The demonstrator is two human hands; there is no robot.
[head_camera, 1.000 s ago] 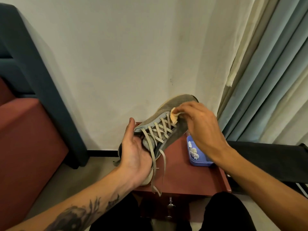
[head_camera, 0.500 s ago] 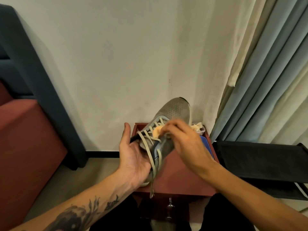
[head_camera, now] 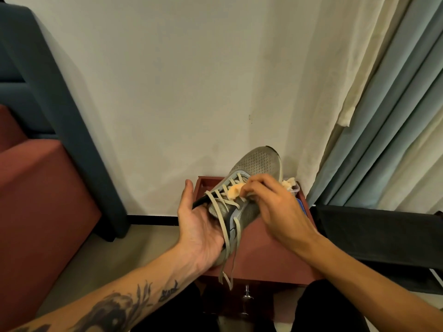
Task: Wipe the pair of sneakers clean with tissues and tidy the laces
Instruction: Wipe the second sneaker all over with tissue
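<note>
Wiping stage, first shoe. One grey mesh sneaker is held in the air above the small dark red wooden table, toe pointing up and away toward the pale wall, heel low and toward the person. Its mate is not in view, so at best half of the cleaning appears to be in hand. The flat beige laces are threaded through the eyelets but untied, and their loose ends dangle past the table's front edge; the tidying of the laces is judged not yet begun.

The left hand cradles the heel end, palm turned up against the shoe's side, thumb standing straight. Its fingers pass beneath the shoe and are hidden, so it grasps the shoe from below as far as can be told.

The right hand comes over the top with fingers curled, pinching a crumpled, orange-stained tissue wad and pressing it onto the laced tongue area.

Behind the right hand, at the table's far right corner, a clear-rimmed container with a blue body holds further crumpled tissue. Grey-blue curtains hang to the right.

Left to do, by this view: the rest of this shoe, the second shoe, both sets of laces.
</note>
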